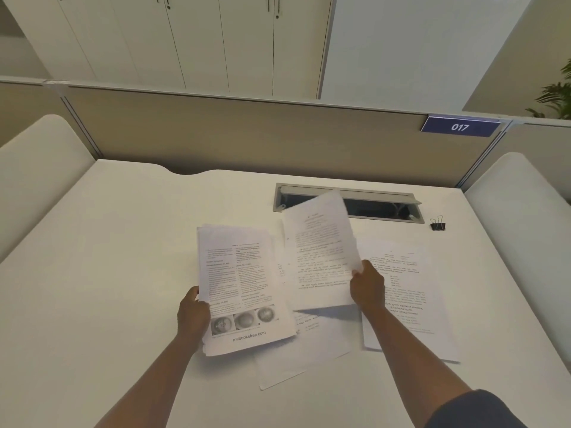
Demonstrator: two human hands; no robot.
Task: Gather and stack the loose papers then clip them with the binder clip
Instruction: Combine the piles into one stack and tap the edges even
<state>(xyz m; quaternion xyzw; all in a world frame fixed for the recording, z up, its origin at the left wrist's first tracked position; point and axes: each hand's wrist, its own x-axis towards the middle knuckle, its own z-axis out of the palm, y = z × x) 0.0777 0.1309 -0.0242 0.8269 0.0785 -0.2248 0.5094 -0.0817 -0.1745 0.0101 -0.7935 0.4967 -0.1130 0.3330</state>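
Broadly, you stand over a white counter [108,273] that fills most of the view, bare on its whole left half and along the near edge. Behind it runs a beige partition [247,134] carrying a blue plate [460,127] that reads "017". A grey cable hatch [386,205] is sunk into the counter near the far edge.

Your left hand [193,313] has its grip closed on the left edge of a thick stack of papers [241,288], fingers under and thumb over. The top page is printed in two columns, with three round grey pictures near the bottom and the line "mebooksfree.com" under them. The stack's edges are uneven, with sheets stepping out at the top and right.

Your right hand [366,287] pinches the right edge of a single sheet [318,254], lifted and tilted off the counter, its far corner over the hatch; it throws a shadow on the pages below. Its print is blurred and I cannot read it.

More loose papers [408,298] lie flat on the counter to the right, under your right forearm, and another sheet [293,359] pokes out beneath the stack toward you.

The black binder clip [437,224], handles up, sits alone just right of the hatch, apart from every sheet, with bare counter around it.
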